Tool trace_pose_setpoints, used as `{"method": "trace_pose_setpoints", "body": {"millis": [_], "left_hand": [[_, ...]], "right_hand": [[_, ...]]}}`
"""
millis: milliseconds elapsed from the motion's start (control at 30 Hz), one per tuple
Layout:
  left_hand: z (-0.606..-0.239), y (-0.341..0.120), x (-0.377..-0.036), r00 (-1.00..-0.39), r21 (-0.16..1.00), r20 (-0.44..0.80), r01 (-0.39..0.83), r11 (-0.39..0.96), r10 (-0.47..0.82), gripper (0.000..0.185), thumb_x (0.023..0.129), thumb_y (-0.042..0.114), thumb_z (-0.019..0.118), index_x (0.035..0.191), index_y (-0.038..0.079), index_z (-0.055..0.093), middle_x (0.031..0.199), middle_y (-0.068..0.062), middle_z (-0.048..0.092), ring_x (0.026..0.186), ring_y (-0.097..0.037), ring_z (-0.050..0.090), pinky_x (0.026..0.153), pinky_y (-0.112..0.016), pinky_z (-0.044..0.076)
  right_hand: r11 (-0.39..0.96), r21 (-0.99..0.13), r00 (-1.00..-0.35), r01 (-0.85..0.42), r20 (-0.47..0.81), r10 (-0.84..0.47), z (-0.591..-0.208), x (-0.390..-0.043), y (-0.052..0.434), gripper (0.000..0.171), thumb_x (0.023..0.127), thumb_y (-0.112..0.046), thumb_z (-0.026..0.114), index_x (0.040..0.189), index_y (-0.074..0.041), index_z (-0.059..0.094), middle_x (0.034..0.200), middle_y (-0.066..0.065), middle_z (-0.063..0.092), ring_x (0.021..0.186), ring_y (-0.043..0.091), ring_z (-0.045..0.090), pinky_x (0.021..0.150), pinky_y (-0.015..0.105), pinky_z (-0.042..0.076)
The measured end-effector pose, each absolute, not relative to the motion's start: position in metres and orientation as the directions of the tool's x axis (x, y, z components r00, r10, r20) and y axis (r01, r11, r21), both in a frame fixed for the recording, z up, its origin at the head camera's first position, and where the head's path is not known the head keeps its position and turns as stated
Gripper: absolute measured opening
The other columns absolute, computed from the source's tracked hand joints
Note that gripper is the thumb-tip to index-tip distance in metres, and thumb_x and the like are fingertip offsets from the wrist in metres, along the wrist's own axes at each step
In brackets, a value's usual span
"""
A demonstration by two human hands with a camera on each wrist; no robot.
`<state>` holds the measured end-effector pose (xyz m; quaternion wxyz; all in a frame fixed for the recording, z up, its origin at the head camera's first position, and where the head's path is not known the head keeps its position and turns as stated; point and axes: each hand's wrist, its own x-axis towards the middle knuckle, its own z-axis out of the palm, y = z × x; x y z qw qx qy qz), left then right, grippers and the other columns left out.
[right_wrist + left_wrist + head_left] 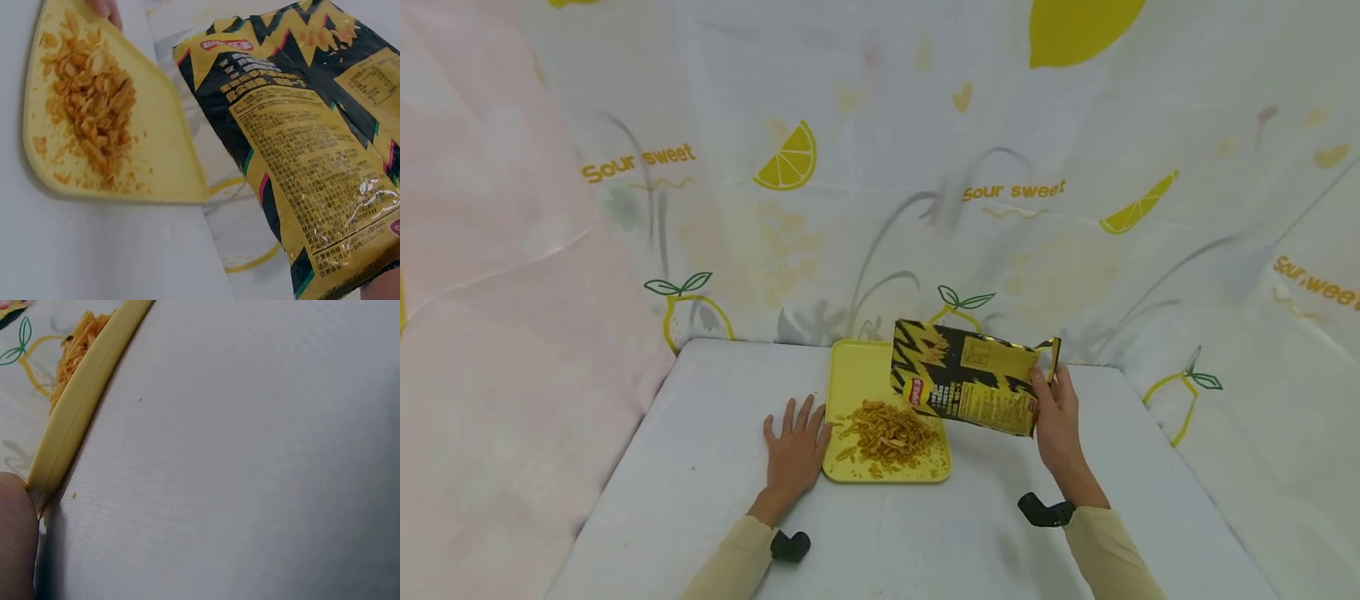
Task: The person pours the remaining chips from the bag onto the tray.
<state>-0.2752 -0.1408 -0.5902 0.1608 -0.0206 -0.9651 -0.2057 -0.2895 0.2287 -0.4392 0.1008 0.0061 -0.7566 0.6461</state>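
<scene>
Yellow and black foil is what I have in my right hand [1058,417]: the snack bag [973,375], gripped at its torn top edge with fingers curled round the foil, held off the table and lying sideways, its far end over the tray [856,375] to that hand's left. To finish well I judge I should keep the pinch firm on the foil lip and hold the bag's mouth over the tray rather than the tablecloth, since crumbs scatter easily. My left hand [795,446] lies flat on the table [700,467], fingers straight and spread, its thumb side touching the tray's near-left edge; keeping it pressed there should stop the tray sliding.

The bag looks crinkled and slack, glossy, with a zigzag pattern, a red logo and a printed panel of small text. Just right of my left hand, a heap of orange-brown snack sticks [887,433] fills the near part of the tray, loose bits strewn around it.
</scene>
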Motion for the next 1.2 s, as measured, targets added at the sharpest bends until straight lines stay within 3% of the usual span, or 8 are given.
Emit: {"method": "trace_pose_setpoints", "body": {"millis": [133,200,233,300,500,667,867,1200], "left_hand": [[-0.5919,-0.1428,-0.277,-0.953,0.395,0.301,0.104,0.913,-0.022,0.051,0.109,0.04,0.043,0.15,0.011,0.051,0.165,-0.013,0.04,0.156,-0.044,0.028,0.117,-0.072,0.013],[-0.5913,-0.1437,-0.2774,-0.952,0.391,0.304,0.106,0.914,-0.019,0.05,0.109,0.039,0.044,0.15,0.011,0.052,0.164,-0.014,0.041,0.155,-0.044,0.028,0.117,-0.072,0.013],[-0.5906,-0.1436,-0.2772,-0.951,0.39,0.308,0.106,0.915,-0.021,0.05,0.109,0.039,0.044,0.149,0.01,0.052,0.164,-0.014,0.041,0.155,-0.044,0.029,0.117,-0.072,0.014],[-0.5889,-0.1437,-0.2766,-0.947,0.387,0.322,0.109,0.916,-0.023,0.05,0.108,0.038,0.046,0.148,0.01,0.053,0.163,-0.014,0.043,0.154,-0.044,0.03,0.117,-0.072,0.015],[-0.5887,-0.1435,-0.2759,-0.942,0.383,0.335,0.115,0.917,-0.021,0.049,0.108,0.038,0.046,0.147,0.01,0.054,0.162,-0.014,0.044,0.153,-0.044,0.032,0.116,-0.073,0.016],[-0.5929,-0.1432,-0.2772,-0.941,0.382,0.338,0.117,0.917,-0.021,0.049,0.108,0.038,0.047,0.147,0.01,0.054,0.162,-0.014,0.044,0.153,-0.044,0.032,0.116,-0.072,0.015],[-0.5939,-0.1426,-0.2767,-0.936,0.39,0.35,0.123,0.913,-0.023,0.048,0.108,0.038,0.047,0.146,0.01,0.055,0.161,-0.015,0.045,0.152,-0.044,0.032,0.115,-0.073,0.015],[-0.5944,-0.1425,-0.2766,-0.933,0.386,0.358,0.124,0.914,-0.025,0.048,0.108,0.037,0.047,0.146,0.009,0.055,0.161,-0.015,0.045,0.152,-0.045,0.033,0.115,-0.073,0.015]], "right_hand": [[0.189,-0.967,-0.98,-0.173,0.189,0.069,-0.4407,-0.2898,0.2301,0.043,0.11,-0.041,0.043,0.15,-0.027,0.037,0.144,-0.01,0.056,0.128,0.003,0.057,0.097,0.016,0.049],[0.223,-0.953,-0.974,-0.205,0.221,0.051,-0.4422,-0.2899,0.2296,0.032,0.11,-0.038,0.043,0.138,-0.021,0.044,0.123,-0.015,0.063,0.108,0.0,0.064,0.091,0.018,0.053],[0.228,-0.948,-0.97,-0.223,0.239,0.043,-0.4425,-0.2902,0.2294,0.027,0.11,-0.038,0.043,0.13,-0.02,0.045,0.11,-0.018,0.062,0.096,-0.003,0.063,0.08,0.015,0.053],[0.21,-0.953,-0.971,-0.217,0.234,0.057,-0.4408,-0.2895,0.2288,0.031,0.11,-0.04,0.043,0.136,-0.022,0.044,0.113,-0.019,0.062,0.098,-0.004,0.064,0.081,0.015,0.053],[0.206,-0.962,-0.976,-0.177,0.198,0.086,-0.4385,-0.2886,0.2287,0.029,0.109,-0.042,0.044,0.131,-0.023,0.043,0.11,-0.016,0.06,0.094,-0.001,0.062,0.077,0.017,0.052],[0.132,-0.98,-0.983,-0.151,0.163,0.085,-0.4392,-0.2886,0.2305,0.04,0.109,-0.049,0.041,0.143,-0.03,0.036,0.132,-0.015,0.051,0.119,-0.003,0.055,0.09,0.015,0.05],[0.193,-0.968,-0.981,-0.163,0.179,0.071,-0.4419,-0.2888,0.2289,0.035,0.109,-0.045,0.042,0.135,-0.022,0.042,0.114,-0.011,0.061,0.093,0.002,0.063,0.077,0.02,0.054],[0.163,-0.963,-0.972,-0.215,0.226,0.057,-0.4442,-0.2871,0.2304,0.025,0.111,-0.041,0.041,0.128,-0.023,0.042,0.114,-0.011,0.058,0.096,0.001,0.062,0.078,0.018,0.053]]}}
